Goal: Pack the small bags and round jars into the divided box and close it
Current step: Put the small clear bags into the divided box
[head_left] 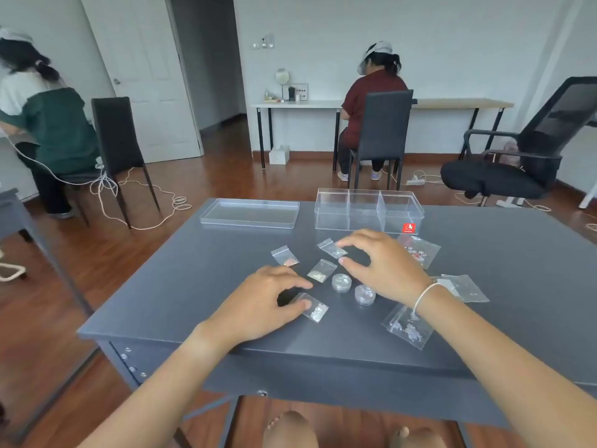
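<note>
A clear divided box [368, 210] stands open and empty at the table's far side, its flat clear lid [249, 213] lying to its left. Several small clear bags lie scattered on the grey table [517, 270]. My left hand [258, 305] rests on the table with thumb and fingers pinching a small bag [315, 310]. My right hand [384, 263] hovers with fingers spread; its fingertips touch another small bag [331, 248]. Two round clear jars [341, 282] [365, 294] stand between my hands. A larger bag [407, 328] lies partly under my right wrist.
More bags lie at the right: one with red bits [420, 250] and a flat one [465, 287]. Beyond the table are two seated people, black chairs, an office chair [517, 163] and cables on the wooden floor.
</note>
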### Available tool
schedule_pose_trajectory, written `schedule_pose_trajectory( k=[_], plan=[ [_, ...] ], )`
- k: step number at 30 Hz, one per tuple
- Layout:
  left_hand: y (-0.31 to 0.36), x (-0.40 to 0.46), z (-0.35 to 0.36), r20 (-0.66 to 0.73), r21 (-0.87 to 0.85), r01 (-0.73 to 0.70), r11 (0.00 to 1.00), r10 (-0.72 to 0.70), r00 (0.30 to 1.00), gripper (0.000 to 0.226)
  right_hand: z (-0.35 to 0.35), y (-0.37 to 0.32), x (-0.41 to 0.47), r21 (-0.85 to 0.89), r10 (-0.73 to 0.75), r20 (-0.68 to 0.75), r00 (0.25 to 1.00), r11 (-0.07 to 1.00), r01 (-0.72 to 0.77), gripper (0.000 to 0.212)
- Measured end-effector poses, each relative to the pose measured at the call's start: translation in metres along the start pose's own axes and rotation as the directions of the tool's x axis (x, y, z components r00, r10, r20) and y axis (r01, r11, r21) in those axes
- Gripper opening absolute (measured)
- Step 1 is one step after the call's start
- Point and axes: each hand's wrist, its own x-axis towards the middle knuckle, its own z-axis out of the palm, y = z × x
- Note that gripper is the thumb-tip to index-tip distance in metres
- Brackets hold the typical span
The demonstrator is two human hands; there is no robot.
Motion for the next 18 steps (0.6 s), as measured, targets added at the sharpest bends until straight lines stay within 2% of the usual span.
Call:
schedule_pose_trajectory(
  k=[8,14,18],
  plan=[
    [-0.008,0.005,-0.005,0.062,0.075,-0.046,0.996,0.042,0.997,0.033,0.012,0.004,0.037,-0.128,0.02,0.138,0.99,0.992,-0.002,0.02],
    [-0.009,0.01,-0.009,0.117,0.023,-0.034,0.999,0.031,0.993,0.023,0.018,0.003,0.048,-0.171,0.04,0.234,0.971,0.985,0.001,0.025],
    [-0.011,0.013,-0.01,0.112,-0.026,-0.038,0.999,0.041,0.993,0.017,0.02,0.004,0.052,-0.204,0.048,0.264,0.963,0.979,0.007,0.035]
  ],
)
